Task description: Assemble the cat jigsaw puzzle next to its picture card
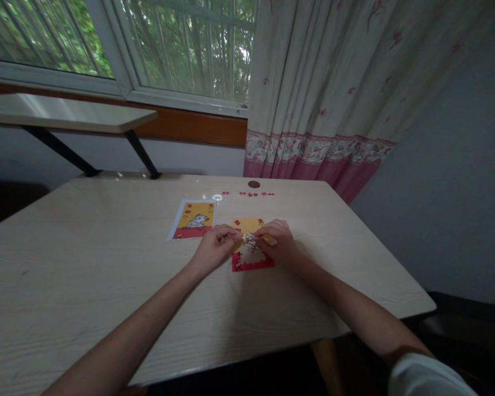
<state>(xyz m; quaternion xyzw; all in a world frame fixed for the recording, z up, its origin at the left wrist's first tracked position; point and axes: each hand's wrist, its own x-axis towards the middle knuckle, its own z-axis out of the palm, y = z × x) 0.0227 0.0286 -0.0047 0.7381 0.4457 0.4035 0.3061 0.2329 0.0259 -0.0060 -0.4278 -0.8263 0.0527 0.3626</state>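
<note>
A partly assembled jigsaw puzzle (253, 265), yellow above and red below, lies in front of me with a bare, jagged-edged patch in its lower middle. Over its middle, my left hand (218, 245) is closed in a pinch from the left. My right hand (278, 240) pinches from the right, close to the left fingertips. Between them shows a small white-and-yellow puzzle piece (245, 238), partly covered by fingers. Left of the puzzle lies a printed picture (196, 220) of a white animal on yellow and red, with a white border.
Several loose red puzzle pieces (253, 193) lie in a row near the table's back edge, by a round cable hole (254, 184). A raised shelf (66, 113) on black legs stands at the back left. A curtain (313, 110) hangs behind the wooden table (86, 264).
</note>
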